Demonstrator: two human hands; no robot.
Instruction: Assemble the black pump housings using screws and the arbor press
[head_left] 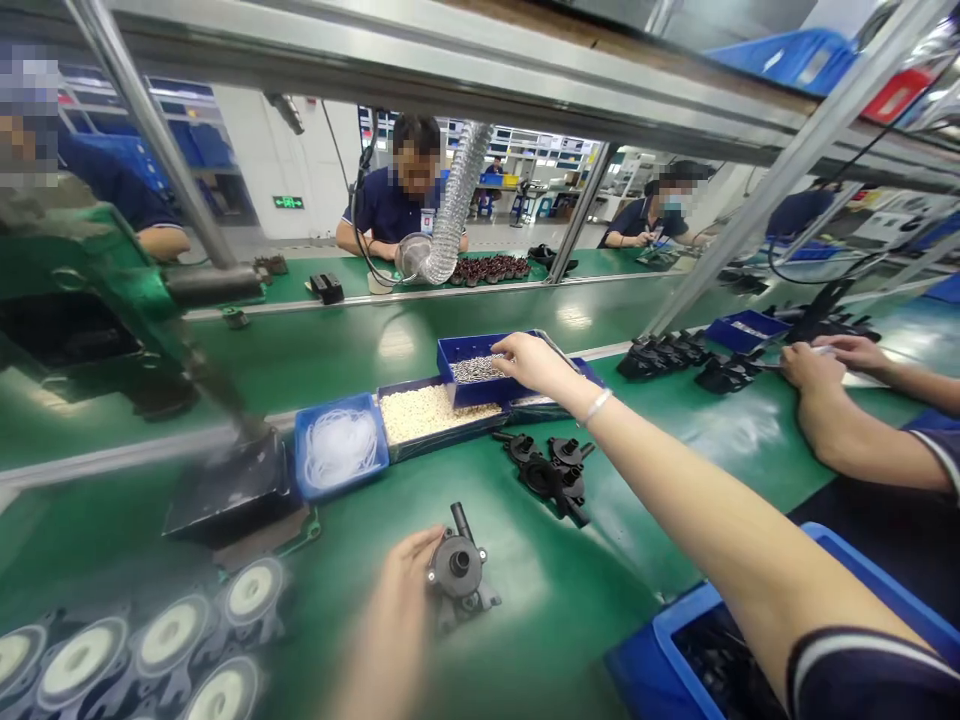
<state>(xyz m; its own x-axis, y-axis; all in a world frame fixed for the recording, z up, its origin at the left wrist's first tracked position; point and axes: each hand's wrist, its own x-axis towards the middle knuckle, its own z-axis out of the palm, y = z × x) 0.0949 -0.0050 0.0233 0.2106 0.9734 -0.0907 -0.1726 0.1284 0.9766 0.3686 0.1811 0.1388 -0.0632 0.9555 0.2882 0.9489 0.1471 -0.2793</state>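
Observation:
My left hand (409,585) is closed on the edge of a black plastic pump (459,570), which it keeps just over the green bench with its pipe stub pointing away from me. My right hand (525,362) reaches out to a dark blue bin (487,391) of small silvery screws (474,369). Its fingertips are pinched together at the screws, and whatever they hold is too small to see. Several black pump parts (546,472) lie in a cluster below the bin, under my right forearm.
Left of the screws stand a bin of cream-coloured pieces (435,412) and a blue tray of clear rings (341,447). A green press (75,260) rises at left, near several grey housings (172,635). A blue crate (660,640) sits lower right. A co-worker's hands (825,362) work at right.

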